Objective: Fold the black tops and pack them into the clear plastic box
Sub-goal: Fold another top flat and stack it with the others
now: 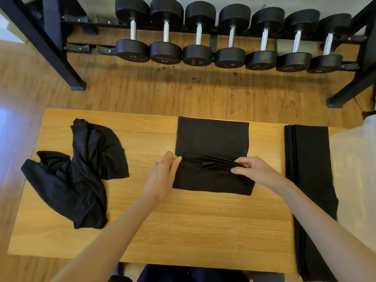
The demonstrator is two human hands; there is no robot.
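The clear box (354, 169) runs off the right edge, so only part shows. The folded black stack (309, 159) is partly covered by the right arm. The small numbers on the dumbbells (230, 35) are too blurry to read.

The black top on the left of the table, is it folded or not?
Not folded. The crumpled black top lies in a loose, wrinkled heap on the table.

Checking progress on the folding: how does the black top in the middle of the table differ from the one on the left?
The middle top lies flat and squared; the left top is crumpled. Both hands grip the middle top; nothing touches the left top. Both are black.
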